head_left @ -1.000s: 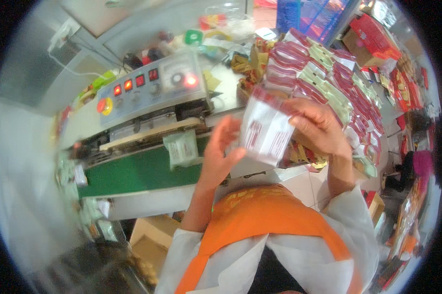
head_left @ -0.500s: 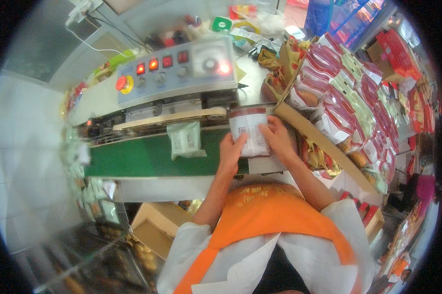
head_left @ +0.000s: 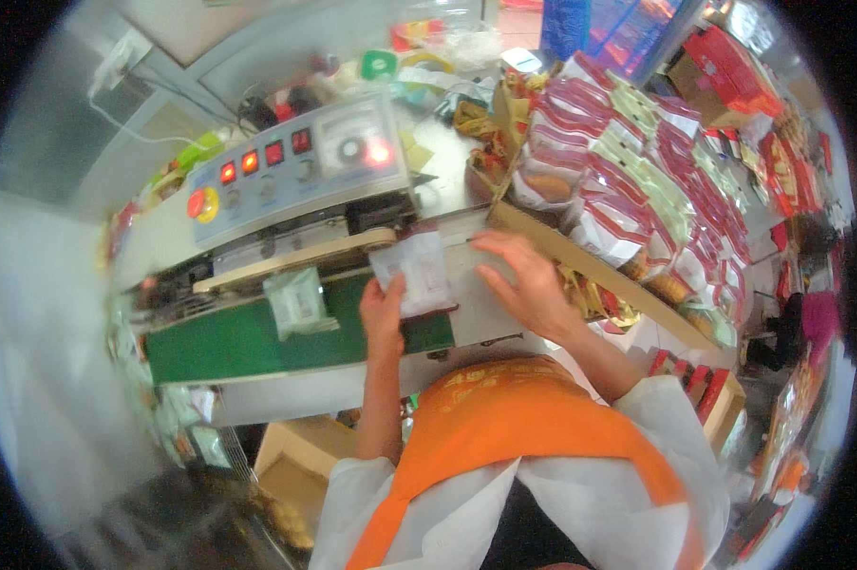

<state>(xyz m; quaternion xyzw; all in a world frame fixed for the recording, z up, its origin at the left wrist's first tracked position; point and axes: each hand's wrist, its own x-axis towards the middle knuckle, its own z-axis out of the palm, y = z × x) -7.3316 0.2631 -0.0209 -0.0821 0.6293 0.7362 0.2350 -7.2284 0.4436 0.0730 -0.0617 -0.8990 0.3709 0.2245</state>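
As I am watching remotely, the left hand (head_left: pixel 383 312) is pinching a rectangular white plastic packet (head_left: pixel 423 275) at the flat green conveyor belt (head_left: pixel 215 342)'s right end. Right of that belt, the right hand (head_left: pixel 533 290) is hovering, spread.

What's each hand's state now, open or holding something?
Left hand: closed on the white packet.
Right hand: open, fingers spread, with nothing visible in it.
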